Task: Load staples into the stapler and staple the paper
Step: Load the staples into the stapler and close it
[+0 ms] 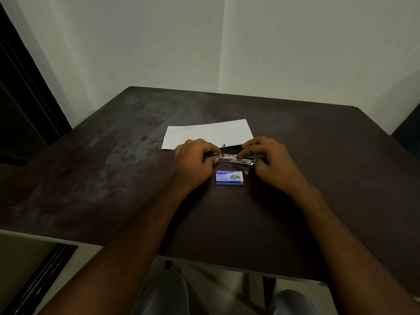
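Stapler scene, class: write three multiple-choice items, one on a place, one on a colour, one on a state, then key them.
1. Where does the staple box lie?
A. nearer the person than the stapler
B. on the paper
C. at the table's far edge

2. What colour is the box?
A. red
B. blue and white
C. green

3. How is the stapler?
A. untouched
B. held in one hand
C. held in both hands

Answers: 1 A, it lies below the stapler in the picture. 2 B, a blue top and pale front show. 3 C, the left hand and right hand both grip it.
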